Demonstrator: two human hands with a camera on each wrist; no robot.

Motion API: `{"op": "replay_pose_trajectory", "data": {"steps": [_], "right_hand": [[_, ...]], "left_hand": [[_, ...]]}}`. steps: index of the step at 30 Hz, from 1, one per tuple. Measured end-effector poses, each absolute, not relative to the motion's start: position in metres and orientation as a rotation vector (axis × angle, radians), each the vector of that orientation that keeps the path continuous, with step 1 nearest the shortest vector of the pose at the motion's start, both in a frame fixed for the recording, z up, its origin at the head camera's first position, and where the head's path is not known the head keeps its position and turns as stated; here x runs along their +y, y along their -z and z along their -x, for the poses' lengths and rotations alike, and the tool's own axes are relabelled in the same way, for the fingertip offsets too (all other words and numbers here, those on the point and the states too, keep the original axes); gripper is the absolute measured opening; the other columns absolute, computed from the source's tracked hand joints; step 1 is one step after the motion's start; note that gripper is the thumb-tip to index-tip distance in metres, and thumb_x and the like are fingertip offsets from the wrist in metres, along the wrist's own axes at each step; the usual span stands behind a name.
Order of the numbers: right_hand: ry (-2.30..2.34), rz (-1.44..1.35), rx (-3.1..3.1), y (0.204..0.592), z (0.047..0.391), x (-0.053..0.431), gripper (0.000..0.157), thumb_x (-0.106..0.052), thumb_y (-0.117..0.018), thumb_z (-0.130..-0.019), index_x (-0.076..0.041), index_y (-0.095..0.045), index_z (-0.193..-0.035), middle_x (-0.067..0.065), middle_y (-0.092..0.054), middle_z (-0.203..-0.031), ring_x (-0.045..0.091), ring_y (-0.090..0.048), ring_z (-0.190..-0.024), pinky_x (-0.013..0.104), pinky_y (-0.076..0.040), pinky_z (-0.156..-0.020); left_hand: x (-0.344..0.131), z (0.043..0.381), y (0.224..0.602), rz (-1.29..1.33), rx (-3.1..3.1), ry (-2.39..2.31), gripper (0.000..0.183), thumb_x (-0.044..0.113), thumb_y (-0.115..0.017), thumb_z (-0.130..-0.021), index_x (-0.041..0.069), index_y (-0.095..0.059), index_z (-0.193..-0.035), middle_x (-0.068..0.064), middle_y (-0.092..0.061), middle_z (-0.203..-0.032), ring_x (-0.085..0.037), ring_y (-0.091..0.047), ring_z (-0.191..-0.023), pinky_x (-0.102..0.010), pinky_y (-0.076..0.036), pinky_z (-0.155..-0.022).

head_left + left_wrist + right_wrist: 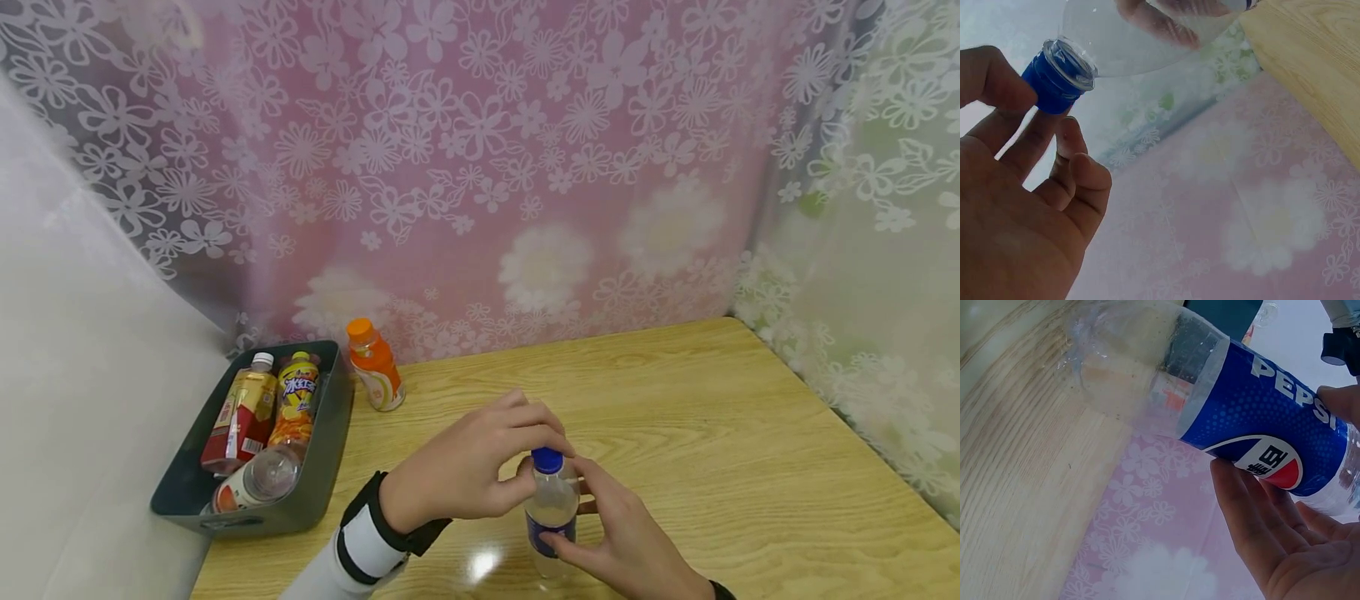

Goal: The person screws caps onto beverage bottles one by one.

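Observation:
A clear plastic Pepsi bottle (553, 502) stands upright near the front of the wooden table, looking empty. Its blue label (1272, 419) shows large in the right wrist view. My right hand (633, 537) grips the bottle round its body, thumb on one side and fingers on the other. From the left, my left hand (476, 458) reaches over the top and pinches the blue cap (1054, 81) between thumb and fingers. The cap sits on the bottle's neck, and the other left fingers curl loosely below it in the left wrist view.
A dark green bin (341, 433) at the left holds several bottles, including a red-and-gold one (243, 417), a yellow-labelled one (296, 396) and a clear one (272, 472). An orange-capped bottle (377, 367) stands beside it. Flowered curtains (480, 167) hang behind the table (675, 400).

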State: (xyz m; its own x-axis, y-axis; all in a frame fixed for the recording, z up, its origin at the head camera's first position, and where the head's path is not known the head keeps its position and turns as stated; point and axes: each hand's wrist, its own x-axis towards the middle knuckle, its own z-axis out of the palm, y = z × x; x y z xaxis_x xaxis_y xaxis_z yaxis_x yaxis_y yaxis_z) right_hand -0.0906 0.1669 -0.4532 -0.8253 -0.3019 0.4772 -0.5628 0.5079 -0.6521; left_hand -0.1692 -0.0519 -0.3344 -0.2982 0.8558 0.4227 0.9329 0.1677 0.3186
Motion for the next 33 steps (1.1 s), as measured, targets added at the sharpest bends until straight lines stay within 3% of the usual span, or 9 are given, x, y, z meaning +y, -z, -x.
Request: {"op": "replay_pose_trajectory", "data": {"steps": [4,6,9,12,15,22,29,31,33], "right_hand": [[-1.243,-0.702,-2.478,0.454,0.091,0.167,0.087,-0.034,-0.086,-0.083,-0.023,-0.037,-0.154,-0.009,-0.06,-0.127,0.007,-0.065,-0.102,0.025,-0.059,-0.072],[-1.239,-0.685,-2.492,0.454,0.091,0.167,0.085,-0.036,-0.086,-0.083,-0.024,-0.038,-0.152,-0.01,-0.06,-0.126,0.007,-0.065,-0.101,0.025,-0.059,-0.072],[-1.24,-0.67,-2.5,0.453,0.09,0.167,0.084,-0.037,-0.086,-0.083,-0.026,-0.039,-0.152,-0.009,-0.06,-0.129,0.007,-0.066,-0.101,0.025,-0.059,-0.072],[-1.239,-0.667,-2.499,0.453,0.09,0.167,0.084,-0.037,-0.085,-0.083,-0.026,-0.039,-0.152,-0.008,-0.06,-0.131,0.008,-0.067,-0.102,0.025,-0.059,-0.072],[-1.232,-0.663,-2.498,0.453,0.09,0.168,0.083,-0.037,-0.085,-0.083,-0.026,-0.039,-0.152,-0.008,-0.06,-0.129,0.008,-0.066,-0.102,0.025,-0.059,-0.072],[-1.228,-0.658,-2.491,0.453,0.091,0.169,0.08,-0.036,-0.086,-0.082,-0.025,-0.042,-0.148,-0.01,-0.06,-0.125,0.007,-0.066,-0.1,0.024,-0.058,-0.07],[-1.263,-0.713,-2.444,0.456,0.091,0.169,0.084,-0.029,-0.087,-0.082,-0.021,-0.04,-0.152,-0.006,-0.06,-0.126,0.008,-0.066,-0.097,0.025,-0.059,-0.067],[-1.267,-0.715,-2.45,0.455,0.091,0.169,0.084,-0.03,-0.087,-0.082,-0.022,-0.04,-0.152,-0.005,-0.06,-0.127,0.009,-0.066,-0.098,0.024,-0.059,-0.068],[-1.267,-0.706,-2.461,0.454,0.092,0.169,0.084,-0.031,-0.087,-0.082,-0.023,-0.04,-0.151,-0.005,-0.059,-0.129,0.009,-0.066,-0.099,0.024,-0.059,-0.069]], "left_hand": [[-0.051,0.167,0.334,1.703,-2.291,0.804,0.025,0.013,-0.06,-0.096,0.018,-0.07,-0.119,0.009,-0.063,-0.118,-0.008,-0.049,-0.097,-0.016,-0.042,-0.079],[-0.05,0.165,0.334,1.579,-2.306,0.738,0.021,0.027,-0.064,-0.099,0.019,-0.069,-0.118,0.009,-0.063,-0.113,-0.007,-0.051,-0.093,-0.017,-0.043,-0.075],[-0.049,0.16,0.334,1.392,-2.331,0.604,0.036,0.053,-0.066,-0.095,0.019,-0.069,-0.108,0.01,-0.062,-0.096,-0.004,-0.049,-0.078,-0.017,-0.042,-0.065],[-0.048,0.157,0.335,1.341,-2.352,0.524,0.044,0.061,-0.066,-0.091,0.018,-0.067,-0.101,0.011,-0.06,-0.086,-0.001,-0.046,-0.065,-0.013,-0.038,-0.058],[-0.048,0.156,0.335,1.39,-2.368,0.552,0.039,0.055,-0.067,-0.093,0.017,-0.066,-0.102,0.011,-0.059,-0.085,0.001,-0.043,-0.062,-0.011,-0.034,-0.056],[-0.052,0.159,0.334,1.658,-2.379,0.695,0.025,0.032,-0.06,-0.103,0.018,-0.067,-0.123,0.011,-0.057,-0.104,0.002,-0.051,-0.078,-0.007,-0.04,-0.07],[-0.055,0.16,0.332,1.847,-2.365,0.643,0.038,0.005,-0.05,-0.105,0.024,-0.063,-0.136,0.009,-0.053,-0.129,-0.001,-0.052,-0.104,-0.009,-0.043,-0.086],[-0.055,0.159,0.332,1.826,-2.378,0.663,0.039,0.007,-0.05,-0.105,0.025,-0.061,-0.138,0.008,-0.053,-0.134,-0.001,-0.052,-0.109,-0.01,-0.044,-0.088],[-0.053,0.157,0.333,1.729,-2.385,0.673,0.033,0.017,-0.052,-0.106,0.024,-0.061,-0.136,0.008,-0.054,-0.13,-0.002,-0.054,-0.105,-0.01,-0.045,-0.083]]}}
